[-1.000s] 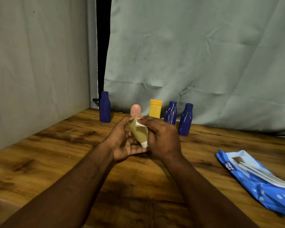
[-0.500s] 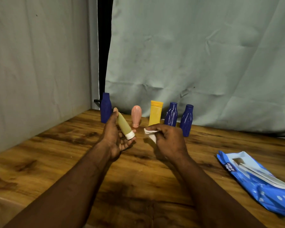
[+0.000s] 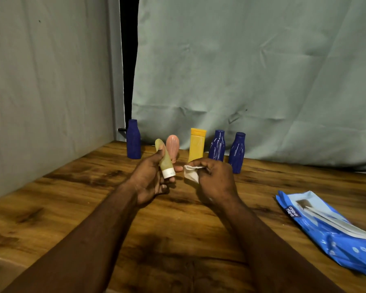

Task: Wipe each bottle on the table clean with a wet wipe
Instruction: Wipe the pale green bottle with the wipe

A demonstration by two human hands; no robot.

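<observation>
The task looks to be somewhere in its middle, with one bottle in hand and five standing. The left hand [image 3: 150, 180] holds the olive tube [image 3: 164, 159] above the worktop [image 3: 72, 208], thumb and fingers curled round its body, white cap end pointing down and towards the person, the rounded end tilted up and away. The right hand [image 3: 217, 180] pinches a crumpled wet wipe [image 3: 191, 174] just beside the tube's cap. A small gap shows between them, so no wiping contact is being made at this instant. Whether the tube is about to be wiped or has just been finished cannot be told from this view. Along the far edge of the worktop stand the far-left blue bottle [image 3: 133, 140], the pink tube [image 3: 173, 146], the yellow tube [image 3: 197, 144], the middle blue bottle [image 3: 217, 145] and the right-hand blue bottle [image 3: 237, 152], all upright. Nothing on their surfaces shows which are already clean. In my judgement, at least some of these remain to be done, and the olive tube has to go back among them. The blue wipes pack [image 3: 325, 227] lies near the right edge, ready if a fresh wipe is needed.
</observation>
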